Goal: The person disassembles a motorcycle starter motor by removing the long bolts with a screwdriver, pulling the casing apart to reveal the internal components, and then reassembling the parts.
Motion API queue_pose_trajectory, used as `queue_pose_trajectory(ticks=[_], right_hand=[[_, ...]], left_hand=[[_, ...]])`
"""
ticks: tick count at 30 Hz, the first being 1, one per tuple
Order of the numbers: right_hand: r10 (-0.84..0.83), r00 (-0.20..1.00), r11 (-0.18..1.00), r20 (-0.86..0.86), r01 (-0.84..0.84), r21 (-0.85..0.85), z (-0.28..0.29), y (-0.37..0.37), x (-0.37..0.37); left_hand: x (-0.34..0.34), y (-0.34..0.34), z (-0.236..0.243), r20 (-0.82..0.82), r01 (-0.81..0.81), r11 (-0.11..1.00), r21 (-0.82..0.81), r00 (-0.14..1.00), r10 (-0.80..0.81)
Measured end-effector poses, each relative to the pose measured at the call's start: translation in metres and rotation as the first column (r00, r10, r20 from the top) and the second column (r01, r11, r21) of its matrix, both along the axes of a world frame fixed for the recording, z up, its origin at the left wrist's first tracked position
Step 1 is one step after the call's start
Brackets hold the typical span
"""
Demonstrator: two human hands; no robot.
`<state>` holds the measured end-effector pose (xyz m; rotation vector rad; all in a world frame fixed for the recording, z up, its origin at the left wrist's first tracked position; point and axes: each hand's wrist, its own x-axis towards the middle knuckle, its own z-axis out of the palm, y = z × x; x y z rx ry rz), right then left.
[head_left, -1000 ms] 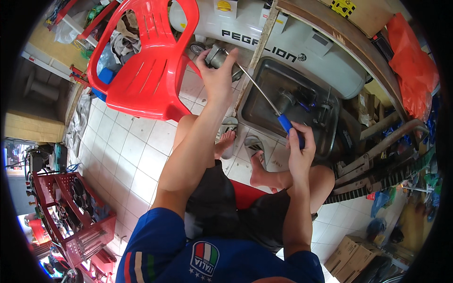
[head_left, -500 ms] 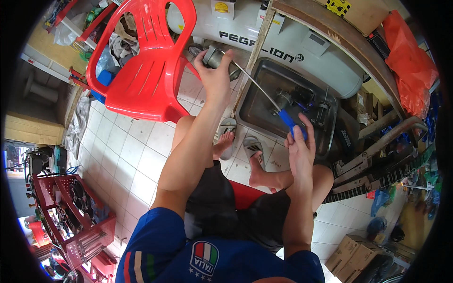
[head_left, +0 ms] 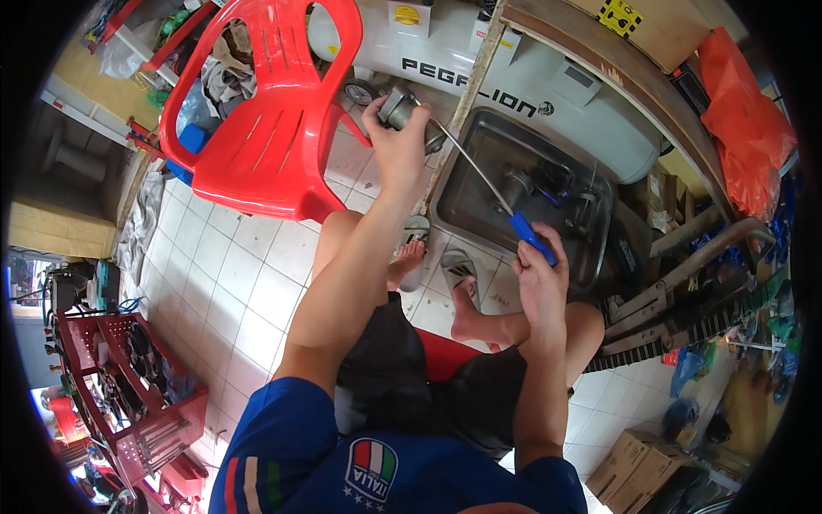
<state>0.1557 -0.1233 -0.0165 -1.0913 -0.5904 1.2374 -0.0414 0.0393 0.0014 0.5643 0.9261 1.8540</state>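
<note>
My left hand [head_left: 400,150] is closed round a grey metal machine part [head_left: 396,110] with a rounded body, held up beyond my knees. In my right hand [head_left: 541,278] is a long screwdriver [head_left: 533,239] with a blue handle, gripped between thumb and fingers. Its thin shaft slants up and left to the metal part, where the tip is hard to make out. Below the shaft, on the floor, lies a black tray [head_left: 451,176] with several dark metal parts [head_left: 516,182] in it.
A red plastic chair [head_left: 261,158] stands at the left. Behind the tray is a white tank [head_left: 591,128] under a wooden shelf edge [head_left: 651,94]. A red perforated basket [head_left: 163,437] holds tools at lower left; cardboard boxes [head_left: 638,471] sit at lower right.
My right fingers have shifted on the screwdriver: the raised index finger has come down to the handle. The metal part has tilted slightly in my left hand and moved a little right.
</note>
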Motion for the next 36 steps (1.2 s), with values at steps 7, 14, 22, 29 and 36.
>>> queue_pose_trajectory(ticks=[7, 14, 22, 29, 36], right_hand=[[0.206, 0.978, 0.951, -0.018, -0.205, -0.233, 0.011, -0.005, 0.021], [0.075, 0.984, 0.979, -0.159, -0.103, -0.175, 0.024, -0.001, 0.003], [0.065, 0.992, 0.997, 0.109, -0.059, -0.059, 0.020, -0.003, 0.005], [0.321, 0.886, 0.939, -0.336, -0.344, -0.010, 0.017, -0.006, 0.022], [0.002, 0.999, 1.000, -0.036, -0.003, -0.030, 0.014, 0.000, 0.000]], left_hand=[[-0.001, 0.005, -0.005, -0.063, -0.016, 1.000, 0.012, 0.998, 0.017], [-0.004, 0.004, -0.011, -0.018, 0.022, 1.000, -0.007, 1.000, -0.022], [-0.001, 0.000, -0.002, -0.026, 0.000, 1.000, 0.013, 1.000, 0.000], [-0.001, -0.004, 0.002, 0.052, 0.038, 0.999, 0.002, 0.998, -0.039], [-0.003, -0.001, 0.001, -0.009, 0.005, 0.999, -0.032, 1.000, -0.005]])
